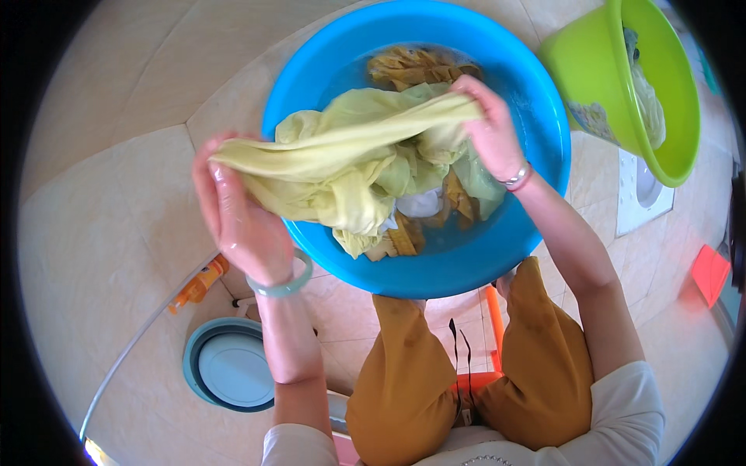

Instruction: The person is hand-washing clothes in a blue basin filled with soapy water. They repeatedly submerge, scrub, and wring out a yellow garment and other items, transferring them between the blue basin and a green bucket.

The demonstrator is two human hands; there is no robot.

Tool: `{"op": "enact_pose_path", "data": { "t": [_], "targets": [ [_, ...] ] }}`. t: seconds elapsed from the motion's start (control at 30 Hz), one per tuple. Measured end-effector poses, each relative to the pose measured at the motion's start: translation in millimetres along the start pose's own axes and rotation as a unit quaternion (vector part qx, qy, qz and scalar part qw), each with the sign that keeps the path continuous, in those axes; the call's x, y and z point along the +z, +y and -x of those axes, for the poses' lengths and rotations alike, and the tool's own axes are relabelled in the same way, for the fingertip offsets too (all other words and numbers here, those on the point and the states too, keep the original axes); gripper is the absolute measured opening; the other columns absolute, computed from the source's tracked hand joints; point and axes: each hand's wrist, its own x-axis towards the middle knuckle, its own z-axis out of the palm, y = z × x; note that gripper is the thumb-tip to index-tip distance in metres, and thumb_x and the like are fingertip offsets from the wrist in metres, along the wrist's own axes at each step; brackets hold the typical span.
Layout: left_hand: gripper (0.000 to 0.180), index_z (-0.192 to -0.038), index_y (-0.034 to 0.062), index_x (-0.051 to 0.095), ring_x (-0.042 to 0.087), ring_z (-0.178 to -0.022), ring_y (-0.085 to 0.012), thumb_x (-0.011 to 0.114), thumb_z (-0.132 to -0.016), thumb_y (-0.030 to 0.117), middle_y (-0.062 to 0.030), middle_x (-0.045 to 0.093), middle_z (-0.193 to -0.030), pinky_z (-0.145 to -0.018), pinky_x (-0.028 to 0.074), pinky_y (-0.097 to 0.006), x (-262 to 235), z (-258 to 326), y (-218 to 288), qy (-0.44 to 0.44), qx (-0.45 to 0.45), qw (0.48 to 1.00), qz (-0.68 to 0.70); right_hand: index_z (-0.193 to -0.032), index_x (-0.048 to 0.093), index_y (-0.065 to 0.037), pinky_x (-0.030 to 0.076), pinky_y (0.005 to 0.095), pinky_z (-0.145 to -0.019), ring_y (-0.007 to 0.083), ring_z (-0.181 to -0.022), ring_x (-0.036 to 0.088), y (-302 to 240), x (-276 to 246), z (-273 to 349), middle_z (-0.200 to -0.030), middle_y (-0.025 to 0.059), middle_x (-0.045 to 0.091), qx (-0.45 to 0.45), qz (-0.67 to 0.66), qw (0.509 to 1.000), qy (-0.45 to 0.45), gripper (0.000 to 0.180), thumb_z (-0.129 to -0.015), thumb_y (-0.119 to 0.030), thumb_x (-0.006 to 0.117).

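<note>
While both bare hands hold one pale-yellow cloth stretched btwn them, the L hand pinches its end w/ thumb in front & fingers behind; the R hand has fingers closed over the opp. end, a bit higher up. The top edge runs taut as a thick fold from hand to hand; the rest hangs bunched below, over the near-left part of a big round blue basin, partly past its rim. L wrist wears a pale-green bangle, R wrist a thin bracelet.

In the basin's water: brown cloth at the far side, more of it under the yellow, plus a bit of white cloth.

Upper R, a lime-green tub w/ greyish cloth inside; just below it, a white floor fixture. Far R, a red flat item, kind unclear. Lower L: orange bottle, thin grey hose, small blue-grey basin. Bottom ctr: wearer's knees in mustard trousers, astride an orange stool, on beige tile.
</note>
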Motion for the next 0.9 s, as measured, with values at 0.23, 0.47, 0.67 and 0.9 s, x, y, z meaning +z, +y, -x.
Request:
{"op": "enact_pose_path", "data": {
  "t": [0.23, 0.47, 0.67, 0.9],
  "targets": [
    [0.029, -0.119, 0.0023, 0.062, 0.057, -0.103, -0.0164, 0.062, -0.091, 0.007, -0.0108, 0.06, -0.124, -0.095, 0.043, -0.029, -28, -14, -51, -0.143, -0.038, 0.948, -0.283, -0.112, 0.05, -0.002, 0.049, 0.029, -0.08, 0.0163, -0.092, 0.06, -62, -28, -21, -0.097, 0.0082, 0.061, 0.076, 0.021, 0.991, -0.104, 0.044, -0.081, -0.03, 0.065],
    [0.034, -0.128, 0.0041, 0.055, 0.052, -0.118, -0.0204, 0.055, -0.095, 0.012, -0.0106, 0.057, -0.129, -0.103, 0.038, -0.035, -19, -25, -66, -0.015, -0.023, 0.997, 0.071, -0.121, 0.059, -0.013, 0.054, 0.037, -0.087, 0.0247, -0.105, 0.058, 0, -6, -25, -0.108, 0.0072, 0.061, -0.178, 0.565, 0.806, 0.006, 0.051, -0.072, -0.011, 0.07],
    [0.062, -0.146, 0.0085, 0.031, 0.05, -0.121, -0.0265, 0.05, -0.096, 0.039, -0.0154, 0.052, -0.132, -0.105, 0.037, -0.043, 29, -17, -107, -0.028, -0.246, 0.861, 0.445, -0.115, 0.06, -0.01, 0.052, 0.039, -0.082, 0.0256, -0.093, 0.059, -33, 61, -23, -0.105, 0.0086, 0.057, -0.175, 0.103, 0.975, -0.094, 0.041, -0.076, 0.001, 0.058],
    [0.053, -0.13, 0.0128, 0.048, 0.058, -0.1, -0.0194, 0.052, -0.094, 0.051, -0.0058, 0.059, -0.111, -0.088, 0.048, -0.034, 65, 8, -86, -0.01, -0.387, 0.859, 0.334, -0.107, 0.058, -0.006, 0.052, 0.0316, -0.053, 0.0189, -0.072, 0.06, -59, 97, 43, -0.091, 0.0071, 0.05, -0.264, 0.357, 0.875, -0.193, 0.032, -0.078, -0.017, 0.065]
  ]
}}
